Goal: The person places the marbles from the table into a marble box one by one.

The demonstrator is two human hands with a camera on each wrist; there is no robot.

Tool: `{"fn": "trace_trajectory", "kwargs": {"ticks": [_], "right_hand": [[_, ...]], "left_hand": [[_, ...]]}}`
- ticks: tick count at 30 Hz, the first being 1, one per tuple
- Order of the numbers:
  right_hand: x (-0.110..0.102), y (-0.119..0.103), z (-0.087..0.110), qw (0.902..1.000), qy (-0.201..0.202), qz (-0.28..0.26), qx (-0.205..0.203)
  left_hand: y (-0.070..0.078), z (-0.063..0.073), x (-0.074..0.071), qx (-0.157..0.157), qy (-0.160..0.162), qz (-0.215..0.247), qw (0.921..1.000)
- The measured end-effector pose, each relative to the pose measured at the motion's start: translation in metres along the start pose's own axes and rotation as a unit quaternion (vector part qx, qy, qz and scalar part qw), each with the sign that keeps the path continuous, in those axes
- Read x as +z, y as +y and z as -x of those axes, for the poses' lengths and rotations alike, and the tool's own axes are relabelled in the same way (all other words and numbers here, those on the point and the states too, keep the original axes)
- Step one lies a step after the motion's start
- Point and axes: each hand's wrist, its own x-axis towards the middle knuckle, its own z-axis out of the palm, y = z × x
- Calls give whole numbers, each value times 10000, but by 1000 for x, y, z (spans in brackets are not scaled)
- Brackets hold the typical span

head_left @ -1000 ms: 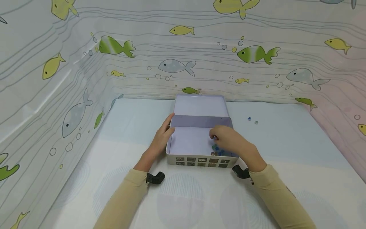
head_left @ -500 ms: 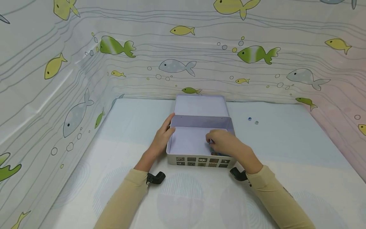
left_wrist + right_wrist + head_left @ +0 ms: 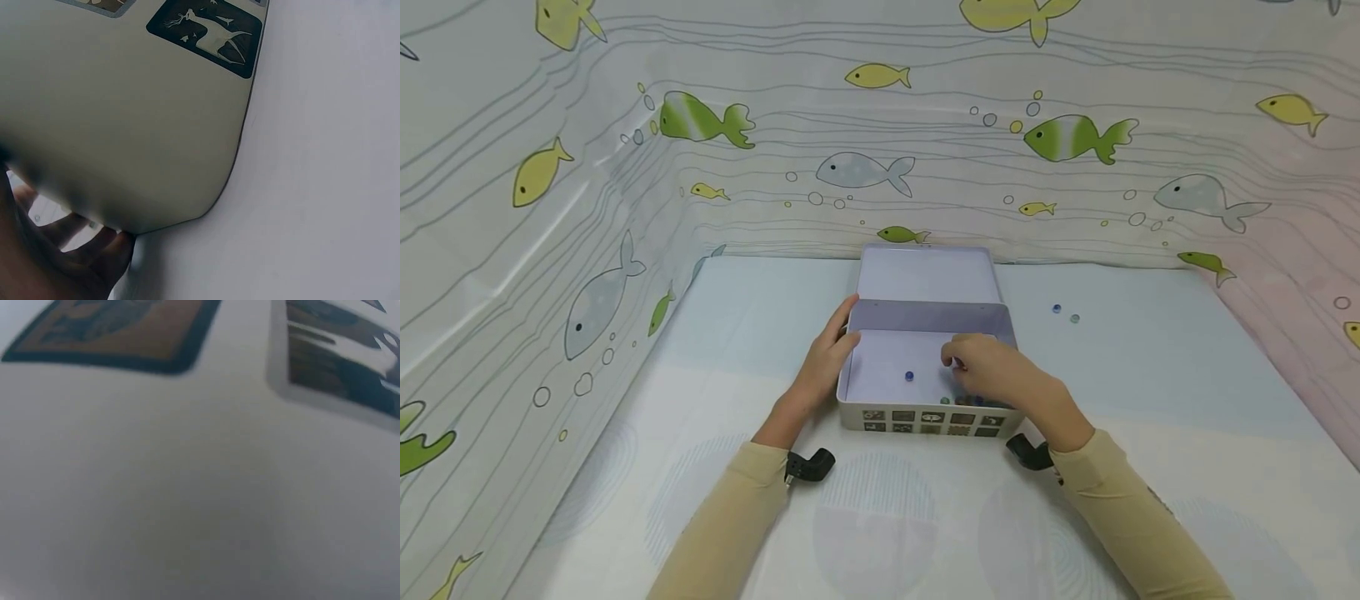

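Observation:
In the head view a pale tin box (image 3: 880, 354) stands with its hinged lid (image 3: 928, 275) tipped back. My left hand (image 3: 823, 362) grips its left wall, thumb over the rim and fingers along the outside; in the left wrist view those fingers (image 3: 103, 253) bend against the box's side (image 3: 144, 137). Inside the box, my right hand (image 3: 996, 367) hangs over the right half with curled fingers. Whether a marble is between its fingertips is hidden. A blue marble (image 3: 909, 377) lies alone mid-box. Several more, among them a green marble (image 3: 945, 401), gather under the right hand by the front wall.
On the table right of the box lie a blue marble (image 3: 1056, 308) and a clear greyish marble (image 3: 1075, 318). A fish-patterned curtain (image 3: 775, 167) rises behind and at the sides. Only the box's printed front (image 3: 187, 487) fills the right wrist view.
A blue marble now lies mid-box, left of the right hand, where none was before. The right hand has shifted slightly left and a green marble shows at the front wall. The left hand stays put.

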Motion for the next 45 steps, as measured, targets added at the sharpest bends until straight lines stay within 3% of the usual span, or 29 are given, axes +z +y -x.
{"fn": "trace_trajectory", "kwargs": {"ticks": [12, 21, 29, 37, 45], "right_hand": [[-27, 14, 3, 9986, 406, -284, 183], [-47, 37, 4, 9947, 805, -487, 417], [-61, 65, 13, 9885, 1154, -424, 879], [-60, 98, 21, 9814, 1067, -359, 1554], [-57, 130, 28, 9742, 1062, -324, 1963]], "left_hand": [[3, -1, -1, -72, -107, -110, 9999], [39, 11, -7, -241, -266, -65, 9993], [41, 15, -7, -266, -309, 26, 9992], [41, 15, -7, -296, -285, 38, 9991], [41, 16, -7, -285, -257, -2, 9993]]}}
